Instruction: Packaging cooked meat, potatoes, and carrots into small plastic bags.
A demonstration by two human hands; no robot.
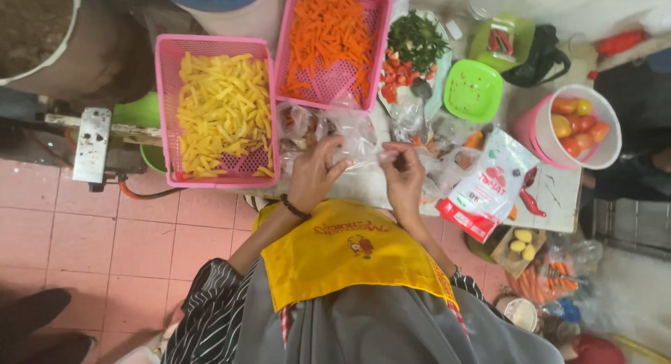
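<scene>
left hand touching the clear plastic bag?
Touching. Head view: the left hand has its fingertips pinched on the edge of the clear plastic bag, with no gap between them.

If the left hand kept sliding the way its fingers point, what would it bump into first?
The left hand already touches the clear plastic bag, with its fingers pointing up and a bit right in the picture. Going on, it would likely press through that bag toward the pink basket of carrot sticks. Depth is hard to judge from above.

View: my single head camera | facing: steeply down over my yellow apron (349,255) | range: near, arm's length to the worktable (559,196) | floor at left.
</scene>
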